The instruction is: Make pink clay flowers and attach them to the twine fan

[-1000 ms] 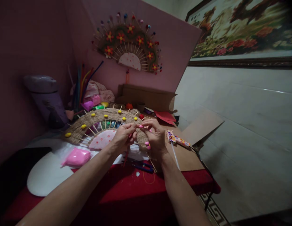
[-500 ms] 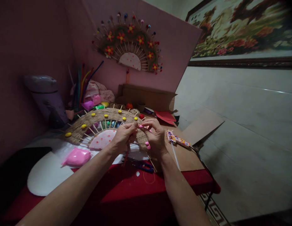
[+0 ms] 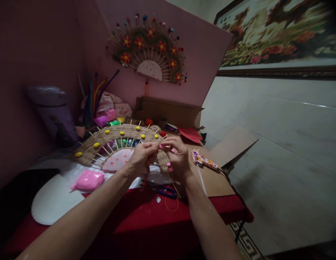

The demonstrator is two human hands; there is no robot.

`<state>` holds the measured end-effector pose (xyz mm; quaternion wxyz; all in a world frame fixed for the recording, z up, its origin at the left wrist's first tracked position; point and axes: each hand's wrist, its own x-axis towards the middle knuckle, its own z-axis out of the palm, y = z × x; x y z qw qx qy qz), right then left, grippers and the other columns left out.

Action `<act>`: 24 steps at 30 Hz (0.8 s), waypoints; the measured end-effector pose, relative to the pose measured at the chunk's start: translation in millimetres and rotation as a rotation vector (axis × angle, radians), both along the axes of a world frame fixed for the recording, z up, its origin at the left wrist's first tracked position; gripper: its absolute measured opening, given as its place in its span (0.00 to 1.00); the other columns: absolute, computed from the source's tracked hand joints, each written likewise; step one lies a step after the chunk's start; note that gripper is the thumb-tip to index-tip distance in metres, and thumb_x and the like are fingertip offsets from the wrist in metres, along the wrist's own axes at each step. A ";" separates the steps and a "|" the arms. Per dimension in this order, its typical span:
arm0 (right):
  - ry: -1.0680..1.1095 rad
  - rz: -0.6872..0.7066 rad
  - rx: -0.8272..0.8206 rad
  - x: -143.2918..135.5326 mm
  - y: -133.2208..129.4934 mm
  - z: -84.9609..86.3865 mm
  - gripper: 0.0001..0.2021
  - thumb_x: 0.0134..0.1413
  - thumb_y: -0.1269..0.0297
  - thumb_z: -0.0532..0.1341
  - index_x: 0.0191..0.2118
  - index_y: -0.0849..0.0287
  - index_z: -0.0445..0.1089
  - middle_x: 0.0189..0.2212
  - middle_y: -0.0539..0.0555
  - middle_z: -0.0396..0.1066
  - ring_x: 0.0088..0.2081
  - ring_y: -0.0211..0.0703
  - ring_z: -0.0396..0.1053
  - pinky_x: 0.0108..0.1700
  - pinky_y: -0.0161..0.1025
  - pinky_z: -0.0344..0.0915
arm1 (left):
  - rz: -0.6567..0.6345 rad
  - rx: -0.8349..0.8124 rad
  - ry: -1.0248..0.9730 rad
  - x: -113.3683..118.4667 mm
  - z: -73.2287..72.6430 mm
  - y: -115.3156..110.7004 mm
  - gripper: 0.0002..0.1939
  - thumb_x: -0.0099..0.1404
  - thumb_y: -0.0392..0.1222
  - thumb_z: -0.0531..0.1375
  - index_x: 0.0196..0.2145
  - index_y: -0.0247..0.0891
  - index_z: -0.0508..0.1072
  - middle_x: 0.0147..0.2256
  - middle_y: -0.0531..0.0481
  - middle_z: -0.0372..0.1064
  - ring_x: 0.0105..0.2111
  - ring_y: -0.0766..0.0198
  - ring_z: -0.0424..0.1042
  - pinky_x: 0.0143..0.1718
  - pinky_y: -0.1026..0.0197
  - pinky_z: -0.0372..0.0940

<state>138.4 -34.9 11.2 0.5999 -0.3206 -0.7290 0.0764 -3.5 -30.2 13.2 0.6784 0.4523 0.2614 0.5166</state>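
Observation:
My left hand [image 3: 143,156] and my right hand [image 3: 178,156] meet over the right part of a twine-wrapped fan [image 3: 113,134]. A small piece of pink clay [image 3: 160,146] is pinched between their fingertips, mostly covered by them. Yellow clay dots [image 3: 122,133] sit along the fan's arch, with wooden sticks jutting out and a polka-dot half circle [image 3: 117,160] at its centre. Beside my right palm, small pink clay pieces [image 3: 170,167] show on the fan's lower right end, partly hidden by the hand.
A pink clay packet [image 3: 88,180] and a white rounded board [image 3: 50,202] lie at left. Blue-handled scissors [image 3: 168,191] rest near the table's front. A flower-patterned glue gun [image 3: 204,160] lies on cardboard [image 3: 219,184] at right. A finished fan [image 3: 150,54] hangs behind.
The fingertips have shifted slightly and now cover more of the pink clay. My right hand has turned a little, hiding more of the pink pieces beside it. The fan stays in place.

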 end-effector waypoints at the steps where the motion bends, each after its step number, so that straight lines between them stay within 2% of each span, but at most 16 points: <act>1: -0.009 -0.001 0.002 0.0 0.1 0.1 0.03 0.52 0.71 0.63 0.32 0.55 0.72 0.33 0.50 0.71 0.39 0.40 0.68 0.43 0.40 0.64 | 0.001 0.008 0.002 -0.1 -0.5 0.4 0.19 0.44 0.49 0.70 0.19 0.34 0.66 0.13 0.60 0.52 0.11 0.77 0.47 0.12 0.69 0.39; 7: 0.013 -0.008 -0.010 -0.1 1.4 -0.8 0.03 0.52 0.70 0.62 0.31 0.55 0.72 0.32 0.50 0.71 0.38 0.41 0.68 0.40 0.40 0.65 | 0.002 0.017 0.009 0.0 -2.8 1.3 0.19 0.47 0.51 0.68 0.20 0.34 0.66 0.13 0.59 0.53 0.11 0.77 0.47 0.12 0.69 0.40; 11: -0.005 -0.015 -0.035 -0.1 0.7 -0.4 0.02 0.52 0.68 0.63 0.33 0.54 0.72 0.34 0.51 0.72 0.39 0.41 0.68 0.42 0.41 0.64 | 0.000 0.024 0.028 0.0 -1.7 0.2 0.19 0.46 0.49 0.69 0.20 0.34 0.65 0.13 0.59 0.53 0.11 0.78 0.48 0.12 0.69 0.40; 20: -0.015 -0.021 -0.047 0.2 -0.9 1.3 0.01 0.52 0.68 0.63 0.32 0.56 0.72 0.33 0.51 0.72 0.38 0.41 0.68 0.38 0.39 0.64 | -0.008 0.034 -0.002 -0.7 -3.9 1.9 0.18 0.48 0.48 0.68 0.20 0.34 0.65 0.13 0.59 0.54 0.11 0.78 0.47 0.12 0.69 0.40; 24: 0.007 -0.005 -0.025 0.1 -0.5 0.8 0.01 0.52 0.68 0.63 0.31 0.56 0.71 0.32 0.50 0.71 0.37 0.40 0.67 0.39 0.39 0.64 | -0.011 0.027 -0.019 -1.0 -4.4 2.6 0.20 0.48 0.50 0.68 0.18 0.35 0.62 0.13 0.59 0.55 0.11 0.78 0.47 0.12 0.69 0.40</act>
